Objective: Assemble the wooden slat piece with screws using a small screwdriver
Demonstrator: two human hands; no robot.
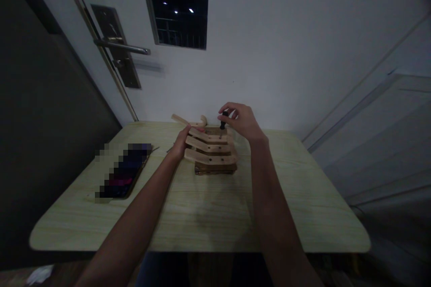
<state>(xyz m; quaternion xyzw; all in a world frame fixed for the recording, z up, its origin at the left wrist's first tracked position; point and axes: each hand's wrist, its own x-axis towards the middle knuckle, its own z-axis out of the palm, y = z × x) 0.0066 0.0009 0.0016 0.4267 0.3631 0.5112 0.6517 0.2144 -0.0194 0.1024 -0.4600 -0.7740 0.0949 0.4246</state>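
Note:
My right hand [241, 120] pinches the black handle of a small screwdriver [222, 124]. The tool stands upright, its tip down at a screw in one of the bent wooden hooks of a rack [210, 148]. Several pale hooks lie side by side across a darker wooden board [215, 167], each with dark screw heads or holes. At the rack's left side my left hand [182, 140] is closed around the hook ends, steadying it. The farthest hook [203, 121] shows its curled end near the wall.
The rack sits on a pale wood-grain table [303, 215] with rounded front corners. A phone [126, 172] with its screen lit lies to the left. Behind the table stands a white door with a metal handle [123, 47] and a dark window [180, 4].

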